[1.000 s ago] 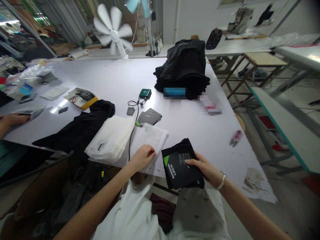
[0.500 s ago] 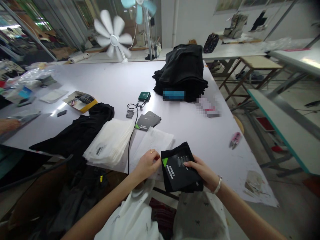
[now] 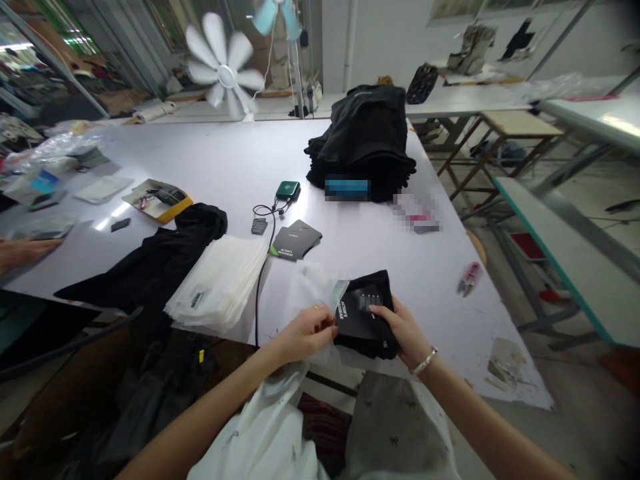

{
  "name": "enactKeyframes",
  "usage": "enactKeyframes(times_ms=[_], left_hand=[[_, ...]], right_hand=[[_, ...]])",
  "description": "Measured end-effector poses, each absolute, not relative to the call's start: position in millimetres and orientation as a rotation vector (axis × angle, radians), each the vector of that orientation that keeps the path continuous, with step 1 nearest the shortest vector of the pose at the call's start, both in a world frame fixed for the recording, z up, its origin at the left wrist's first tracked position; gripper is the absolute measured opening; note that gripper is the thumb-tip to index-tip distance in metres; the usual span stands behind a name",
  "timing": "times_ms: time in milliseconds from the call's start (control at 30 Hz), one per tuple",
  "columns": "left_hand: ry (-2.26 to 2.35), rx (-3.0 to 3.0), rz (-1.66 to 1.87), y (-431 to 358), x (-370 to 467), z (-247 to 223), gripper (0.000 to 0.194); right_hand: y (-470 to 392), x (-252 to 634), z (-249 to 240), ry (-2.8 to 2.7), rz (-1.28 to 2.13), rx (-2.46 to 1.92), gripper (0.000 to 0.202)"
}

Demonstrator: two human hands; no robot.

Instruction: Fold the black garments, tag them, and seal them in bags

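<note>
My right hand [image 3: 404, 330] grips a folded black cloth with a black card [image 3: 363, 319] on top, printed "ACTOR'S HEADGEAR"; the thumb lies on the card. Pinched in my left hand [image 3: 313, 330] is the edge of a frosted plastic bag [image 3: 313, 283]. The left end of the card and cloth sits inside the bag's mouth, and the bag film covers the card's green corner. A stack of similar frosted bags [image 3: 220, 283] lies to the left. Beyond the bag are several loose black cards [image 3: 296, 240].
A tall pile of black cloth items [image 3: 370, 133] stands at the back. Pink thread snips [image 3: 469, 279] lie near the right edge. A green device [image 3: 289, 191] trails a black cable. At left are black fabric [image 3: 150, 260], an open box [image 3: 157, 200] and another person's hand [image 3: 27, 253].
My right hand has moved the folded cloth and card up and slightly right, and their left end has gone into the bag. My left hand has shifted right with the bag's edge.
</note>
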State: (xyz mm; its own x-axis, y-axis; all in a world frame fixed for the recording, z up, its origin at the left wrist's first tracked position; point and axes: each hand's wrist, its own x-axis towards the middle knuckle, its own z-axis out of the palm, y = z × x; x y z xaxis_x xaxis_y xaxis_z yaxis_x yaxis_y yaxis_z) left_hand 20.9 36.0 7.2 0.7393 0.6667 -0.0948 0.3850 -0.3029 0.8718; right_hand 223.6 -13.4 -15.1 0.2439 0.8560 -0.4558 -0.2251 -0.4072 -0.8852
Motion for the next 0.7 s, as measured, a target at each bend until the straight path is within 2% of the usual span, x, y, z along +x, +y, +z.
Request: enactKeyframes(times_ms=[233,500,600,700], left_hand=[[1.037,1.817,0.709,43.6,28.2,19.2,0.020],[0.810,2.236,0.349,43.6,44.8,21.1,0.020],[0.870,2.332,0.371,70.3,44.7,27.9,0.025],[0.973,2.489,0.446,110.1,47.1,30.7,0.021]], right_hand=[[-13.1,226.0,-15.9,-1.213,1.075,-1.590,0.037],[-4.2,211.1,-14.5,-0.809,1.147,-1.575,0.038],[-7.7,210.9,-15.7,-0.892,1.201,-1.535,0.037],[-10.7,212.0,-14.6,-0.961,1.263,-1.475,0.037]])
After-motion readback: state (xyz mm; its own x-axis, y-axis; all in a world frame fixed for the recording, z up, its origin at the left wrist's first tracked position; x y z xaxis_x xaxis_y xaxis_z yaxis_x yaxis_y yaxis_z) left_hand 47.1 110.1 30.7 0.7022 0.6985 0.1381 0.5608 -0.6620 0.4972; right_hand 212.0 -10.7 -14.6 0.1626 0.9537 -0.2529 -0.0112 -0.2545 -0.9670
